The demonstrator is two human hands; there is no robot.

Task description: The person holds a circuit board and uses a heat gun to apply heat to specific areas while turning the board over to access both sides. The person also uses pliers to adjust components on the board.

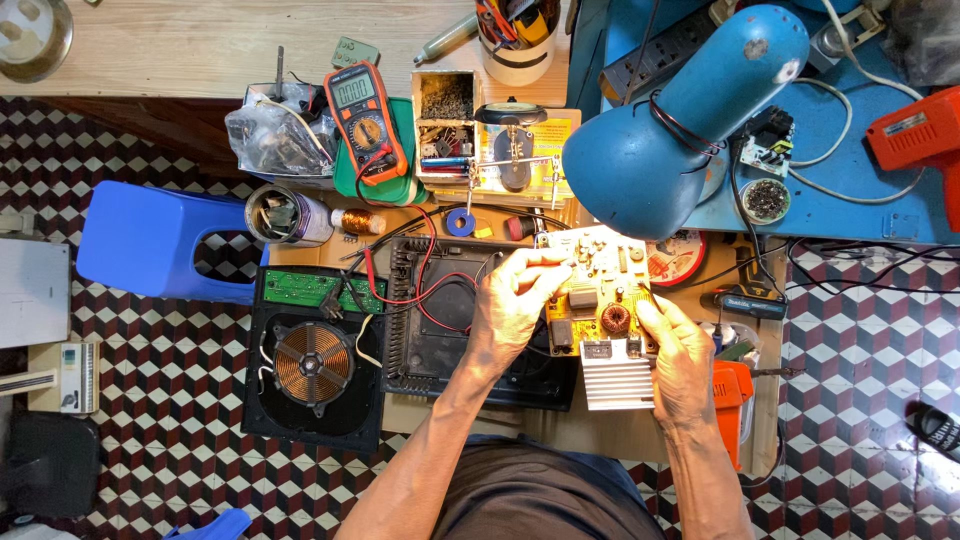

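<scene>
Checkered tile floor (150, 400) in dark red, black and white all round; low workboard (560, 425) under both hands, wooden bench (200, 40) beyond the fingertips, blue bench top (850, 190) beyond the right fingers.

Left hand (510, 305) curled, fingertips pinched on top-left edge of circuit board (600, 290). Right hand (680, 355) closed on the board's right edge, thumb on its face. Board held up between both hands, under blue lamp (680, 120); copper toroid and finned heatsink (617, 380) at the near end.

Under left wrist: open black appliance shell (440, 330), red and black leads lying in it. Further left of left fingers: black base (315, 365) with copper coil and green board.

Beyond left fingers: multimeter (365, 115) on green tray, small parts box (445, 125) with dark bits inside, metal can (285, 215) on its side, contents unclear. Cup (520, 40) of tools further out. Small round tin (767, 200) beyond right fingers, filled with dark scraps. Blue plastic stool (160, 240) far left.
</scene>
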